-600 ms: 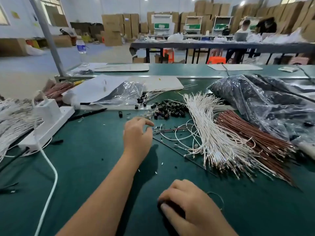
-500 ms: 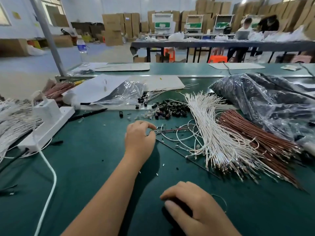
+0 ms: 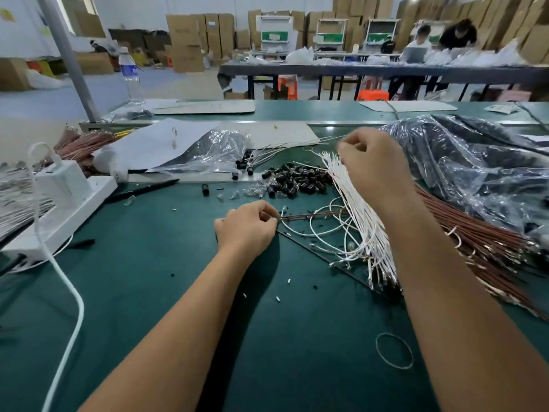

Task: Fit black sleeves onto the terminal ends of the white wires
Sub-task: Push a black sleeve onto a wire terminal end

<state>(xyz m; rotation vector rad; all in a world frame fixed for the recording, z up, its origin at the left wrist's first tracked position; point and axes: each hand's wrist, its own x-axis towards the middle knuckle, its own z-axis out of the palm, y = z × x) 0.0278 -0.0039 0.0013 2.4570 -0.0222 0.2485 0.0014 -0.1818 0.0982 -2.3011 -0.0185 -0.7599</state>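
The white wires (image 3: 361, 221) lie in a thick bundle on the green counter (image 3: 148, 278), running from the far middle down toward the near right, their metal ends fanned out at the near end. The black sleeves (image 3: 297, 179) sit in a loose heap just left of the bundle's far end, with a few strays scattered farther left.

The right hand (image 3: 371, 165) is raised above the far end of the bundle, its fingers curled in; it seems to pinch thin wire ends, but blur hides exactly what it holds. The left hand (image 3: 246, 227) rests on the counter left of the bundle, fingertips pinched on the end of a few thin brown wires (image 3: 309, 216) that stretch rightward toward the white bundle. Loose loops of white wire curl on the counter between that hand and the bundle.

A bundle of brown wires (image 3: 475, 236) lies just right of the white one, partly under a crumpled clear plastic bag (image 3: 475, 162). A rubber band (image 3: 394, 350) lies near the right forearm. At the left stands a white power strip (image 3: 62, 212) with a white cable (image 3: 71, 322) trailing toward the near edge. Beyond the sleeves are white paper (image 3: 148, 144) and another clear bag (image 3: 214, 150).
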